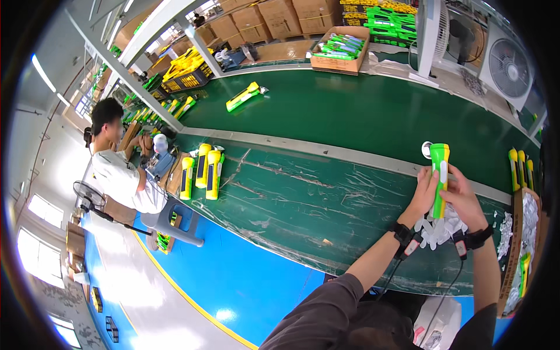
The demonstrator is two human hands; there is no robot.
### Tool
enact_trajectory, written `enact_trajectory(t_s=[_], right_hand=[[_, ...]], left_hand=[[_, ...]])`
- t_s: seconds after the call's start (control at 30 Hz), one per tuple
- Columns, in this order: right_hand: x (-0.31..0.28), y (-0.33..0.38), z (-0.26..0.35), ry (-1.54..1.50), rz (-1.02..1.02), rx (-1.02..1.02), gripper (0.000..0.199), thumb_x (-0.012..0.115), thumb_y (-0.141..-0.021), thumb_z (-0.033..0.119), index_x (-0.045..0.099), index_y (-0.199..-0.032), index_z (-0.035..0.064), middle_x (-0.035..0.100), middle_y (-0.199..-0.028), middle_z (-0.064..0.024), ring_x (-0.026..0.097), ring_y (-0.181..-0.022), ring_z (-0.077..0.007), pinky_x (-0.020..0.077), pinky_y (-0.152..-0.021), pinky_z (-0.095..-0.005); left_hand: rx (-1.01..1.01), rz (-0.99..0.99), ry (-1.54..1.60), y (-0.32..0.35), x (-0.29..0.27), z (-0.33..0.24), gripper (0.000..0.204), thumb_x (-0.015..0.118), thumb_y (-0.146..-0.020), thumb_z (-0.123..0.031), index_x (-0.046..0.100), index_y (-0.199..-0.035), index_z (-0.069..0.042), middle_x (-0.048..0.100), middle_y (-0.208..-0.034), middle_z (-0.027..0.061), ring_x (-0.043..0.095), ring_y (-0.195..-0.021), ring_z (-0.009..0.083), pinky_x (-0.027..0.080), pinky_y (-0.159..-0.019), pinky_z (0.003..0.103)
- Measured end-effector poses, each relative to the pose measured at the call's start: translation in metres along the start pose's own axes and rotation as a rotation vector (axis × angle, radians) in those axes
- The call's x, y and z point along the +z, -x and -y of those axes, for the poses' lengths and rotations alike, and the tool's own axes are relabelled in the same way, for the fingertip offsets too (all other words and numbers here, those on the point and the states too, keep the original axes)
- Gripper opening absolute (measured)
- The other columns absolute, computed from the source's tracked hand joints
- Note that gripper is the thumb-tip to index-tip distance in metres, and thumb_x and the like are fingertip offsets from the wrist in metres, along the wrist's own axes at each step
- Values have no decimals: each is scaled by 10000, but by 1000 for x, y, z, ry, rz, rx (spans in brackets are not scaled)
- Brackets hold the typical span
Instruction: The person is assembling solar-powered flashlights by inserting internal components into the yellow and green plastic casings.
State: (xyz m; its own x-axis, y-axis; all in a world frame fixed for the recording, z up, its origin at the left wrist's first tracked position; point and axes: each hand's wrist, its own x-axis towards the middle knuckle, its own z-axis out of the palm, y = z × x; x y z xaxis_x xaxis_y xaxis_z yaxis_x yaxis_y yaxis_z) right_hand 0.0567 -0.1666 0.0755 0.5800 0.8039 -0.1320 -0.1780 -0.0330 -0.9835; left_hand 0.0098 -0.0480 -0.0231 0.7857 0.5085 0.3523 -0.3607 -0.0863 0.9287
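A green and yellow flashlight (438, 189) stands upright, head up, between my two hands above the near right of the green bench. My left hand (423, 197) is closed on its left side. From the other side my right hand (462, 201) grips it, the thumb lying across the front of the body. Just behind the flashlight's head is a small round white and silvery piece (426, 150). Below my hands lies a pile of small whitish translucent pieces (436, 232), partly hidden by my wrists.
Three flashlights (201, 172) stand at the bench's left end, near a seated co-worker (122, 169). One flashlight (244, 96) lies on the green belt (291, 111). A carton of flashlights (340, 51) stands beyond it. At right is a cardboard box (513, 256) with silvery wrappers.
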Motion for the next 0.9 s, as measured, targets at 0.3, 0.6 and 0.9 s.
enact_trajectory(t_s=[0.3, 0.6, 0.9], right_hand=[[-225, -98, 10, 1047, -614, -278, 641, 632, -709, 9, 404, -1305, 70, 609, -946, -168, 616, -884, -300, 481, -775, -380], [-307, -148, -61, 1478, -752, -87, 596, 631, -717, 13, 387, -1260, 15, 614, -1025, -252, 586, -973, -434, 481, -814, -481], [-211, 39, 67, 1374, -355, -82, 528, 564, -896, 359, 460, -1258, -12, 523, -1224, -224, 508, -1145, -359, 409, -972, -411]], left_hand=[[-170, 0, 340, -3, 6, -3, 495, 298, -1011, -419, 467, -1271, -33, 519, -962, 22, 457, -760, 72, 376, -654, 196], [-303, 15, 540, -1, -9, -5, 487, 289, -1004, -459, 492, -1213, -68, 505, -859, 6, 436, -639, 51, 329, -519, 186], [-473, 32, 725, -11, -4, -15, 421, 427, -974, -384, 587, -1094, -13, 327, -554, -50, 314, -462, 57, 245, -409, 217]])
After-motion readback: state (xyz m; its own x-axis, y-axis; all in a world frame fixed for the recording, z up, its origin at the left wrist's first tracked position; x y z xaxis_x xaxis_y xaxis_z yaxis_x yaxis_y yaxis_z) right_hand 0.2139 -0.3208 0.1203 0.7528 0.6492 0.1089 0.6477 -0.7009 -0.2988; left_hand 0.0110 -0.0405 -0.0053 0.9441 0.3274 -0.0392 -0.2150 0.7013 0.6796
